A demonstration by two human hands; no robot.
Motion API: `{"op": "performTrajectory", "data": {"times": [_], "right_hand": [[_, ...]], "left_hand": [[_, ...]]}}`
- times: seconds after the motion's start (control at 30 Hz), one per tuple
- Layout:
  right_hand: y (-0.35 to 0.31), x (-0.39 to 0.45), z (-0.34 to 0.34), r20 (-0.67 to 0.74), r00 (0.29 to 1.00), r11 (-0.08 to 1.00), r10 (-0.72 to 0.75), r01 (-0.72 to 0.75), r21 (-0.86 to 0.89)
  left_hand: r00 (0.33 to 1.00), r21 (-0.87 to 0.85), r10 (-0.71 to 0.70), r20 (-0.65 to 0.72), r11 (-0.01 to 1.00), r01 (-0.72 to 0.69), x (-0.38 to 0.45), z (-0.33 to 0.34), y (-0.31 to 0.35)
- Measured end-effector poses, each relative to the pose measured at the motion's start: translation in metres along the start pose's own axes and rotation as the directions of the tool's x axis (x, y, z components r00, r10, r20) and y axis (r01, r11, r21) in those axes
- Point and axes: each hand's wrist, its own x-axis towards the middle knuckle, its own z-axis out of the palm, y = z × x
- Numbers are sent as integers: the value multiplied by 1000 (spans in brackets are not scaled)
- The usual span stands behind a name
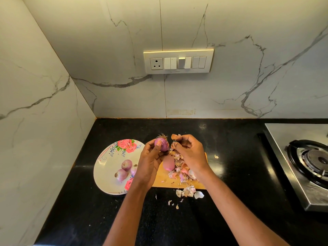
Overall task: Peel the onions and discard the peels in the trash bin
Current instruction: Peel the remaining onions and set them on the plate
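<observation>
The countertop [230,142] is black, polished stone with a glossy sheen. The cutting board [165,180] looks like pale matt wood. The plate [108,162] is smooth and glossy, perhaps ceramic. The stove [291,157] has brushed metal. Papery dry peels [182,172] contrast with the onion [161,144], smooth and shiny. Walls [248,95] show marble-patterned satin tile.

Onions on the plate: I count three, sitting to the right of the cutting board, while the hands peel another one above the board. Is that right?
Not quite. The head view shows the plate to the left of the cutting board, not the right. The rest holds: three onions lie on it, and the left hand holds another onion above the board while the right hand pulls peel.
</observation>
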Motion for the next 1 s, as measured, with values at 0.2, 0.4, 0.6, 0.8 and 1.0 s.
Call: {"op": "performTrajectory", "data": {"times": [0.2,0.4,0.6,0.8,1.0], "right_hand": [[-2,0,-9,87,995,977,-54,70,-200],[-15,-13,0,216,961,959,-176,217,-183],[-13,-12,0,165,945,903,-283,321,-287],[-15,-13,-1,88,957,915,-276,290,-279],[-17,-16,-3,227,933,915,-277,329,-234]], "left_hand": [[1000,31,10,-28,999,-9,-1,-2,4],[999,18,7,-40,1000,-7,1,0,1],[999,50,24,-35,999,-22,1,-7,0],[1000,59,27,-4,998,-26,0,0,-1],[999,43,30,-13,999,-29,3,-3,0]]}}
